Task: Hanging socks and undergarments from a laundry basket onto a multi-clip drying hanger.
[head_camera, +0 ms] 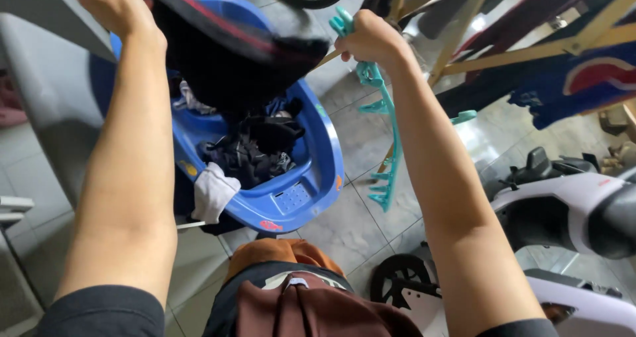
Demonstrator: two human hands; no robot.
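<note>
Dark garment (238, 52), black with a red stripe along its edge, hangs stretched in the air between the person's two raised arms, right above a blue laundry basket (311, 191) that sits on the grey tiled floor (344, 224). The left hand (109, 2) is closed on the garment's far left end, up near the top edge of view, while the right hand (371, 39) is wrapped tight around the top of a teal plastic hanger (384, 132) and seems to pinch the garment's right end as well, though I cannot tell that for certain. So the cloth's long axis runs left to right, hand to hand, and the hanger drops straight down just right of it, nearer the right hand. More dark clothes and a white cloth (213, 191) lie in the basket. Farther right stands a wooden drying rack (530, 49) with a blue garment on it, and a white scooter (576, 204) is parked near right.
</note>
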